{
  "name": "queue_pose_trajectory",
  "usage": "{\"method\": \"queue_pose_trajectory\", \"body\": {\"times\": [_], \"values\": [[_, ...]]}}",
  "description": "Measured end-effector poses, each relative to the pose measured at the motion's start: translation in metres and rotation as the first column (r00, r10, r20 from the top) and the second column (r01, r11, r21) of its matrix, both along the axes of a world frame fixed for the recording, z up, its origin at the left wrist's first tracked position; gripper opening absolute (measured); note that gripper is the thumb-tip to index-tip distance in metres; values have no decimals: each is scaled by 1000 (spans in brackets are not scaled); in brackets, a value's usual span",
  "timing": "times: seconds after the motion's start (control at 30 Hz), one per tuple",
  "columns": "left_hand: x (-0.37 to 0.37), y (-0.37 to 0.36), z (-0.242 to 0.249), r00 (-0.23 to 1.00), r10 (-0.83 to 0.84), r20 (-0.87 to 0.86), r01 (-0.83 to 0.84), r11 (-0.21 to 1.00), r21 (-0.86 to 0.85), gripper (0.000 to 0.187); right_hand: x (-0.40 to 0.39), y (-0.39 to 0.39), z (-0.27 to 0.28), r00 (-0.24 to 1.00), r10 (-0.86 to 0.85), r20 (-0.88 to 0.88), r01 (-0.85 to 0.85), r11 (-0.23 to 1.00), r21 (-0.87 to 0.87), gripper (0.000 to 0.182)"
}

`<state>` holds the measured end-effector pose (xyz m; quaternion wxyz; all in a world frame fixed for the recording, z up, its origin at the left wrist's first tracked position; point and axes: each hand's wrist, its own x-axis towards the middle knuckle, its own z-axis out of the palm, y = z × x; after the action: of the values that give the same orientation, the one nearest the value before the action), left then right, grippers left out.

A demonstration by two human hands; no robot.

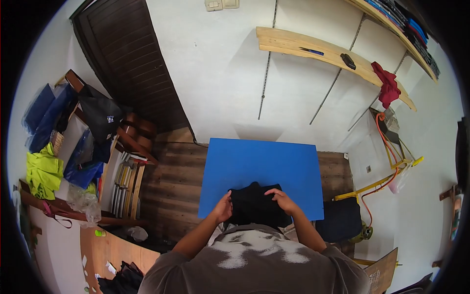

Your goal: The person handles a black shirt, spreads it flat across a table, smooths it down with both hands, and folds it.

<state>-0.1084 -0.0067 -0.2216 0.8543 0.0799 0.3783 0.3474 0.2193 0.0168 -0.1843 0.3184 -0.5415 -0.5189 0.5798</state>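
A piece of black cloth (257,205), perhaps a garment, lies bunched at the near edge of the blue tabletop (262,161), close against my body. My left hand (223,208) is closed on the cloth's left edge, with the fingertips at its upper left corner. On the opposite side, my right hand (284,202) holds the cloth near its upper right part, the index finger and thumb bent toward each other over the fabric. The lower end of the cloth is hidden by my shirt.
Dark folded fabric (339,219) sits right of the table, beside a yellow frame (367,186) with an orange hose. A wooden shelf (313,51) holds a pen, a small black object and red cloth. Bags and a lime-green garment (44,171) hang at left.
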Motion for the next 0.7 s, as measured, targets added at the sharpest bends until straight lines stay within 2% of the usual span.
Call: {"method": "queue_pose_trajectory", "body": {"times": [0.07,0.13,0.17,0.23,0.27,0.33,0.37,0.4,0.43,0.47,0.5,0.53,0.57,0.6,0.67,0.7], "values": [[7,-2,15,999,-10,51,13,998,-55,25,-2,5,17,976,216,3,-214,968,-133,43],[16,-11,11,984,-142,-109,131,986,-102,32,6,13,18,971,238,3,-234,960,-156,45],[21,-15,5,983,-147,-113,135,985,-103,32,10,14,18,967,256,1,-252,950,-185,47],[30,-16,0,926,-20,-377,8,999,-32,34,24,12,23,969,240,-53,-245,946,-212,47],[35,-15,-3,923,-23,-384,12,999,-31,34,29,13,25,969,228,-99,-245,940,-236,47],[55,-14,19,806,62,-589,-77,997,0,30,42,12,20,955,278,-101,-295,920,-258,49],[57,-6,17,806,64,-589,-80,997,-1,30,49,12,18,938,332,-98,-346,894,-284,50],[55,-1,11,872,18,-489,31,995,92,30,58,12,11,937,337,-97,-350,891,-290,50],[57,-1,9,920,-43,-389,127,973,191,30,63,10,3,911,374,-174,-411,848,-333,45],[62,-1,5,921,-39,-388,119,976,184,30,69,9,-5,880,403,-252,-473,801,-368,42],[68,4,6,893,-81,-442,188,961,202,28,73,9,1,877,409,-253,-478,797,-369,42],[74,8,9,858,-121,-498,259,941,217,28,73,8,14,895,374,-241,-445,752,-487,40],[82,11,11,856,-122,-502,259,942,214,28,77,7,20,913,338,-227,-405,693,-597,42],[91,11,13,870,-123,-477,228,959,168,26,85,7,11,913,336,-232,-406,691,-598,42],[109,17,7,884,-122,-452,197,973,122,25,100,8,-10,878,478,-34,-456,811,-367,50],[116,18,0,825,-50,-563,220,946,237,24,105,10,-10,877,478,-36,-457,811,-364,50]]}}
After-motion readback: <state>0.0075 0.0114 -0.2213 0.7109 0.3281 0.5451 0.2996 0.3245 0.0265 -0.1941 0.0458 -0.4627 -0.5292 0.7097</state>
